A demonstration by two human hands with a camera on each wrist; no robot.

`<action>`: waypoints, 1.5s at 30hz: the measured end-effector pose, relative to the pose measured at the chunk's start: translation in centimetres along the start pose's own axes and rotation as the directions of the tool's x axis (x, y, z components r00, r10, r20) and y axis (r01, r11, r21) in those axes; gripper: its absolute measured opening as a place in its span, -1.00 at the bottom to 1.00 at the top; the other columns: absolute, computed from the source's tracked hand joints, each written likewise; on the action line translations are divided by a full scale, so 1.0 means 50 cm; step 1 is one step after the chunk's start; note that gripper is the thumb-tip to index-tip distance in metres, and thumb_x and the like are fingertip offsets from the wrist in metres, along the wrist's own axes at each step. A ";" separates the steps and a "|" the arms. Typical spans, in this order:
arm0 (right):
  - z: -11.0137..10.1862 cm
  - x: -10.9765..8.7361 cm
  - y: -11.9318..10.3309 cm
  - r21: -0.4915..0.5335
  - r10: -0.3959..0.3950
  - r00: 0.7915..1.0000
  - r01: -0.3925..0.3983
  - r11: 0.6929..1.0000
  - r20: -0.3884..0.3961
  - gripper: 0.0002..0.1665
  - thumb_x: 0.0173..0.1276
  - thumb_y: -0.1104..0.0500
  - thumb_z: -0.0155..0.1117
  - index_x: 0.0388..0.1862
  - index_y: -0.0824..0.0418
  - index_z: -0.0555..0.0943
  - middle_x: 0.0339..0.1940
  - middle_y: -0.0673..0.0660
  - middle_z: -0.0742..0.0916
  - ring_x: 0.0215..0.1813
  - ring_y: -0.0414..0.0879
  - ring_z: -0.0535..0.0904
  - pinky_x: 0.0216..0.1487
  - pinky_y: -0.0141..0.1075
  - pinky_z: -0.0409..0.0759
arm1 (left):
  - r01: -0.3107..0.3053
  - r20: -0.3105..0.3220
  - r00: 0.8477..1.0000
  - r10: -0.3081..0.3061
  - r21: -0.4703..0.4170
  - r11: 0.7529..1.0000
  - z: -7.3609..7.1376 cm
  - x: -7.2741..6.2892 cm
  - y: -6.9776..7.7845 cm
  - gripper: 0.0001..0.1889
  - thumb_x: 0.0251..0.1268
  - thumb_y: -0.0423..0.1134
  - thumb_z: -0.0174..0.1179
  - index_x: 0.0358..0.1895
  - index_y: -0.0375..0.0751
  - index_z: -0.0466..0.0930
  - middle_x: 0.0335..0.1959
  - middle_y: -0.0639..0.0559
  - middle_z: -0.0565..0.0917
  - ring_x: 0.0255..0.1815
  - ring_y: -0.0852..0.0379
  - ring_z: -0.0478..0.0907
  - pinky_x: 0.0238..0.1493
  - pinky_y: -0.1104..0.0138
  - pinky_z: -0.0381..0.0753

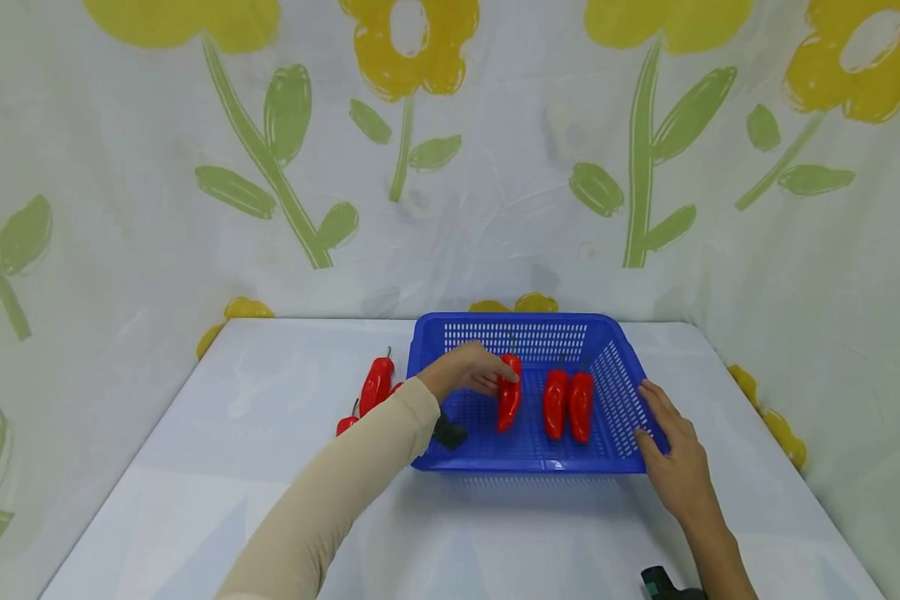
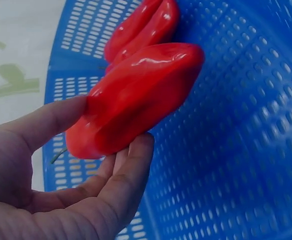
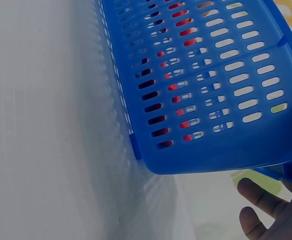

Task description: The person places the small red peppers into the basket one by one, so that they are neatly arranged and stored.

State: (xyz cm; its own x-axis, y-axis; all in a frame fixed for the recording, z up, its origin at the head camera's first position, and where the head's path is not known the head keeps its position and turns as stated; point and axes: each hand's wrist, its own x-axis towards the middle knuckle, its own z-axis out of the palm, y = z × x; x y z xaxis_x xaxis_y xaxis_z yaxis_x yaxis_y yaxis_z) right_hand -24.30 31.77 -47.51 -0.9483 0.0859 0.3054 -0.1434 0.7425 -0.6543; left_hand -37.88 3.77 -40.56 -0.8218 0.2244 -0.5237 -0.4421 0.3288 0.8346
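Observation:
A red pepper [image 1: 508, 410] with a thin green stem is pinched near its stem end between the thumb and fingers of my left hand [image 1: 467, 369], over a blue perforated plastic basket [image 1: 487, 465]. In the left wrist view the pepper [image 2: 146, 92] tilts away from the fingertips, partly covering another red pepper [image 2: 158, 25]. Two red peppers [image 1: 556, 404] lie side by side in the basket. At the basket's right rim, my right hand [image 1: 678, 467] holds the edge with thumb over it; in the right wrist view, some fingertips [image 3: 261, 197] show below the rim.
Several more red peppers [image 1: 377, 382] are on the white table [image 1: 217, 433] left of the basket, partly hidden by my left sleeve [image 1: 345, 508]. Behind the table hangs a flower-printed cloth [image 1: 510, 183]. Black devices are strapped at both wrists.

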 end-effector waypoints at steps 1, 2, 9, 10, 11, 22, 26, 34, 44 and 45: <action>0.000 0.000 0.001 0.001 0.003 1.000 -0.003 1.000 0.000 -0.28 0.52 0.23 0.01 0.62 0.02 0.16 0.61 0.16 0.21 0.46 0.37 0.17 0.14 0.53 0.28 | 0.004 0.005 1.000 -0.004 0.006 1.000 0.006 0.003 0.001 -0.37 0.09 -0.39 0.47 0.18 -0.50 0.35 -0.16 -0.32 0.61 -0.05 -0.23 0.65 0.17 0.01 0.59; -0.001 0.000 0.001 0.002 0.006 1.000 -0.006 1.000 0.000 -0.27 0.52 0.23 0.01 0.62 0.01 0.16 0.61 0.16 0.21 0.46 0.37 0.17 0.13 0.53 0.28 | 0.010 0.011 1.000 -0.010 0.011 1.000 0.013 0.006 0.001 -0.37 0.09 -0.39 0.47 0.18 -0.49 0.34 -0.16 -0.32 0.60 -0.05 -0.23 0.64 0.18 0.01 0.58; -0.004 0.002 0.007 0.002 0.001 1.000 -0.001 1.000 -0.005 -0.28 0.52 0.23 0.02 0.62 0.00 0.17 0.62 0.12 0.21 0.43 0.36 0.20 0.11 0.52 0.31 | 0.011 -0.010 1.000 -0.011 0.035 0.999 0.048 0.026 0.001 -0.47 0.13 -0.42 0.44 0.12 -0.50 0.40 -0.16 -0.30 0.61 -0.04 -0.22 0.64 0.13 0.05 0.62; -0.004 0.002 0.006 0.009 -0.003 1.000 0.003 1.000 -0.006 -0.28 0.52 0.23 0.02 0.62 0.01 0.17 0.62 0.12 0.22 0.43 0.35 0.20 0.12 0.52 0.31 | 0.020 -0.020 1.000 -0.019 0.033 0.999 0.051 0.029 0.000 -0.47 0.13 -0.42 0.43 0.13 -0.49 0.40 -0.15 -0.31 0.61 -0.01 -0.22 0.64 0.12 0.06 0.63; -0.004 0.003 0.006 0.015 -0.007 1.000 0.007 1.000 -0.007 -0.28 0.51 0.23 0.03 0.61 0.01 0.18 0.61 0.13 0.22 0.44 0.35 0.20 0.13 0.51 0.31 | 0.028 -0.029 0.999 -0.027 0.027 0.999 0.053 0.033 -0.001 -0.46 0.13 -0.43 0.43 0.14 -0.49 0.40 -0.13 -0.32 0.61 0.00 -0.23 0.64 0.12 0.07 0.63; -0.001 0.005 0.004 0.019 -0.010 1.000 0.010 1.000 -0.011 -0.27 0.50 0.24 0.03 0.61 0.00 0.18 0.61 0.11 0.22 0.43 0.34 0.21 0.10 0.52 0.33 | 0.040 -0.011 0.999 -0.040 -0.013 0.999 0.078 0.060 -0.010 -0.41 0.11 -0.51 0.42 0.21 -0.51 0.35 -0.09 -0.34 0.62 0.02 -0.22 0.65 0.08 0.09 0.66; 0.000 0.006 0.003 0.011 -0.001 1.000 0.001 1.000 -0.004 -0.26 0.50 0.23 0.03 0.62 -0.01 0.17 0.62 0.09 0.21 0.45 0.33 0.20 0.11 0.52 0.33 | 0.026 -0.054 0.998 -0.027 -0.010 1.000 0.096 0.060 -0.009 -0.36 0.12 -0.52 0.40 0.26 -0.49 0.30 -0.09 -0.36 0.63 0.02 -0.24 0.66 0.07 0.09 0.66; -0.002 0.008 0.003 0.001 -0.003 1.000 0.003 1.000 0.000 -0.26 0.50 0.22 0.04 0.62 -0.03 0.17 0.62 0.09 0.21 0.46 0.34 0.19 0.10 0.52 0.34 | 0.001 -0.116 0.993 0.002 0.021 1.000 0.116 0.053 -0.006 -0.25 0.19 -0.48 0.39 0.40 -0.49 0.20 0.06 -0.39 0.59 0.05 -0.25 0.65 0.08 0.05 0.65; 0.002 0.010 0.001 0.010 0.019 1.000 -0.019 1.000 0.008 -0.26 0.51 0.21 0.03 0.62 -0.06 0.16 0.62 0.07 0.20 0.47 0.34 0.17 0.12 0.53 0.31 | 0.026 -0.098 0.995 -0.021 0.052 0.998 0.081 0.050 -0.003 -0.36 0.20 -0.35 0.43 0.28 -0.50 0.34 0.03 -0.40 0.59 0.06 -0.24 0.63 0.08 0.08 0.65; 0.002 0.010 0.002 0.015 0.021 1.000 -0.021 1.000 0.008 -0.26 0.51 0.21 0.03 0.62 -0.06 0.16 0.62 0.07 0.20 0.47 0.34 0.17 0.12 0.53 0.31 | 0.017 -0.103 0.995 -0.011 0.051 0.999 0.077 0.050 -0.002 -0.38 0.19 -0.35 0.43 0.25 -0.49 0.36 0.00 -0.39 0.60 0.03 -0.23 0.64 0.07 0.08 0.66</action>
State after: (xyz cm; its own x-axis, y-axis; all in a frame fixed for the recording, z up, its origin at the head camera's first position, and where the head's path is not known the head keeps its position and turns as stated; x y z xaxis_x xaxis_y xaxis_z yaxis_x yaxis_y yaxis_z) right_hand -24.82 31.82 -47.46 -0.9534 0.0961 0.2859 -0.1277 0.7302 -0.6712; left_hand -38.51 7.83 -42.60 -0.8493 0.1253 -0.5127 -0.4366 0.3792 0.8159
